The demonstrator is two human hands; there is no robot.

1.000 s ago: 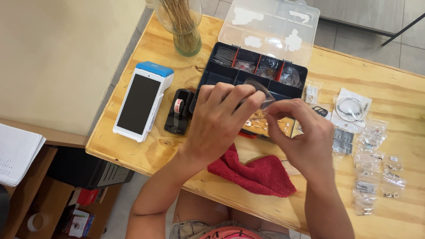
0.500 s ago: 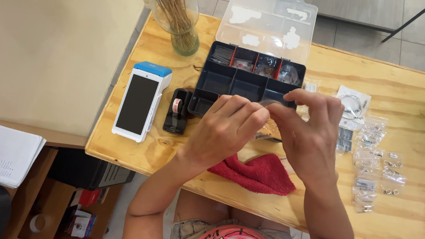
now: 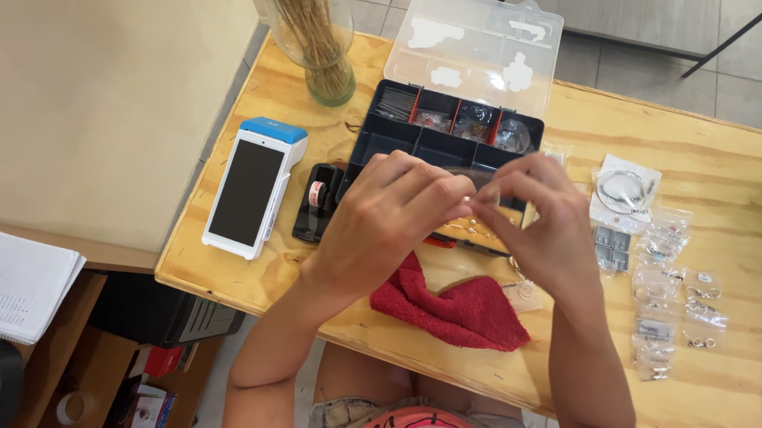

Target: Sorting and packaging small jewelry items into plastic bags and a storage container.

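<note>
Nearest me, the red cloth (image 3: 459, 307) lies crumpled at the counter (image 3: 246, 259) edge. Above it my left hand (image 3: 389, 223) and right hand (image 3: 548, 224) meet, fingers of both pinched together on a small clear plastic bag (image 3: 480, 178), held over the dark compartment organizer box (image 3: 403, 140). To the right, little packets (image 3: 666, 302) lie scattered. Left sits a white payment terminal (image 3: 251, 184); far back, a glass vase (image 3: 317, 34).
</note>
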